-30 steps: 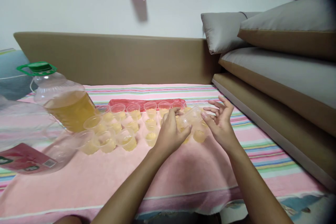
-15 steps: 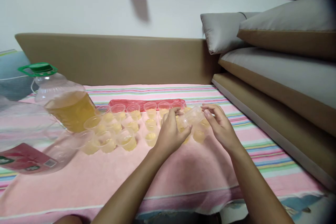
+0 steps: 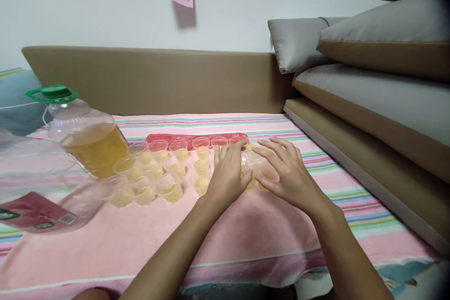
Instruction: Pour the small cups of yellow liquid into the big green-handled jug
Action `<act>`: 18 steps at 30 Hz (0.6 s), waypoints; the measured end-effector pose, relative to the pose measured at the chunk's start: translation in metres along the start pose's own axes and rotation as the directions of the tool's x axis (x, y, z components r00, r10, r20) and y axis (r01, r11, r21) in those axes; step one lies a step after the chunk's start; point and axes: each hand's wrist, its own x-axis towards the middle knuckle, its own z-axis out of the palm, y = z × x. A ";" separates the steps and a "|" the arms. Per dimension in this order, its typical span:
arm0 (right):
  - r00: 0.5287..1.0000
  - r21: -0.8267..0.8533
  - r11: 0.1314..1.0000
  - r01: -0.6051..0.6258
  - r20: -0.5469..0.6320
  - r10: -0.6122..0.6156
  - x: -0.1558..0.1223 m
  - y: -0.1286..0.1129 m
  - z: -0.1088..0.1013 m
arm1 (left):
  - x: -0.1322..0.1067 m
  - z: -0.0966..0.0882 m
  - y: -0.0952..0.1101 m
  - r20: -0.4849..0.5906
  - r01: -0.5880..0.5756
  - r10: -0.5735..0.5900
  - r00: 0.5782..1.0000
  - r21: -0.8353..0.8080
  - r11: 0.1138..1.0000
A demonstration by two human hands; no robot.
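Between my two hands lies a clear plastic cup, on its side above the filled cups; whether several are nested I cannot tell. My left hand grips its left end, thumb below and fingers behind. At its right, my right hand is spread open, fingers stretched toward the cup with the palm down. Rows of clear plastic cups of yellow liquid stand left of my hands, including a front cup and a back cup. More filled cups are partly hidden under my hands.
A large bottle with a green cap holds yellow liquid at the left. Nearer lies a clear bottle with a red label. Behind the cups is a red plastic wrapper. Stacked cushions border the striped pink cloth at the right.
My right hand has turned palm down and spread its fingers, moving slightly left over the cup. The cup has come down a little. The pink note on the wall has swung flat.
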 end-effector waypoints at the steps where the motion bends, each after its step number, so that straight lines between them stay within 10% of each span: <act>1: 1.000 -0.011 1.000 0.011 0.009 -0.011 0.000 0.000 0.002 | 0.000 0.000 0.001 0.010 -0.024 0.024 1.000 0.013 1.000; 10: 0.999 0.108 0.994 -0.032 -0.021 0.034 -0.002 0.004 0.007 | 0.004 -0.004 0.003 0.025 -0.212 0.211 0.977 0.054 0.976; 15: 0.993 0.151 0.984 -0.096 -0.054 0.105 -0.007 0.010 0.005 | -0.031 -0.017 0.017 -0.214 -0.339 0.339 0.916 0.040 0.940; 18: 0.993 0.147 0.985 -0.095 -0.055 0.104 -0.010 0.016 0.005 | -0.089 -0.013 0.027 0.103 -0.382 0.397 0.912 -0.135 0.914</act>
